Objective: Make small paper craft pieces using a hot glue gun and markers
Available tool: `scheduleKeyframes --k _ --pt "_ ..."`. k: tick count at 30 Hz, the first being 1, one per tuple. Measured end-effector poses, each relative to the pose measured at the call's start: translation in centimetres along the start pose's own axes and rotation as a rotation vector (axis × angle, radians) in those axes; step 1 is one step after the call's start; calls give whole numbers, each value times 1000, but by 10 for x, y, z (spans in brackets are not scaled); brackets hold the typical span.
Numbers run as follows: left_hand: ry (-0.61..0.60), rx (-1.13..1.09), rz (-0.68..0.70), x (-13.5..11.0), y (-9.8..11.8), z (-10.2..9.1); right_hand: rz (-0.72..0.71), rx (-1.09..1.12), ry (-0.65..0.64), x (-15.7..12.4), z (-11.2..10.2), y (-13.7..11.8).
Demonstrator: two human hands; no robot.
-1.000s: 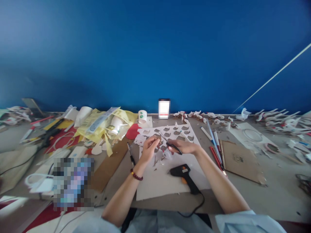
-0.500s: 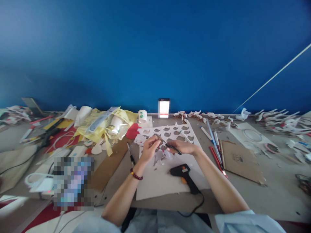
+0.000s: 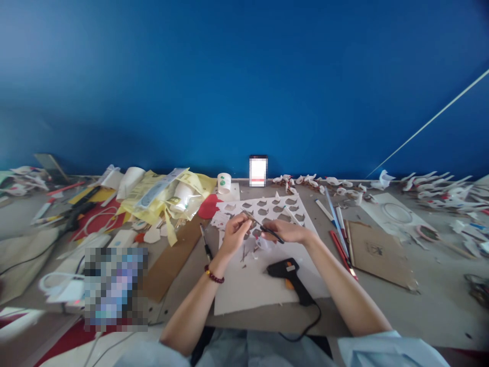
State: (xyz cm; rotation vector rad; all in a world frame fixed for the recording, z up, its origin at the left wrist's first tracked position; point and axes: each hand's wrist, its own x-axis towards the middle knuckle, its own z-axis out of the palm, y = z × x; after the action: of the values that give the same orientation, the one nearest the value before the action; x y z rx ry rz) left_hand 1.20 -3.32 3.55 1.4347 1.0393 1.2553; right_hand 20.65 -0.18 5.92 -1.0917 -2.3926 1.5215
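My right hand [image 3: 286,231] is closed around a slim black-handled tool [image 3: 273,234], whose thin end points up and left towards my other hand. Whether it is scissors or tweezers, I cannot tell. My left hand [image 3: 237,232] has thumb and fingers pinched near the tool's tip; what lies between them is too small to name. Below both hands is a white sheet [image 3: 237,295] with rows of leaf-like cut-outs. A small white piece [image 3: 263,243] and some thin sticks [image 3: 243,253] lie under my fingers. The black glue gun [image 3: 288,272] rests on the sheet, nozzle to the left.
White bird-like figures [image 3: 443,188] crowd the back right. Markers [image 3: 342,250] and a brown cardboard piece [image 3: 378,255] lie right of the sheet. To the left are a pen [image 3: 206,242], a cardboard strip [image 3: 171,265], yellow packaging [image 3: 153,196] and cables. A paper cup [image 3: 224,183] stands behind.
The black-handled tool's handle end has shifted slightly left and turned a little in my right hand. My left hand has stayed in place.
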Motion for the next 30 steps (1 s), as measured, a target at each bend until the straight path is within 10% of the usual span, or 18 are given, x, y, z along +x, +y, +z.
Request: scheduleKeyframes --k 30 --pt "28 11 -6 0 1 0 25 -8 44 1 2 1"
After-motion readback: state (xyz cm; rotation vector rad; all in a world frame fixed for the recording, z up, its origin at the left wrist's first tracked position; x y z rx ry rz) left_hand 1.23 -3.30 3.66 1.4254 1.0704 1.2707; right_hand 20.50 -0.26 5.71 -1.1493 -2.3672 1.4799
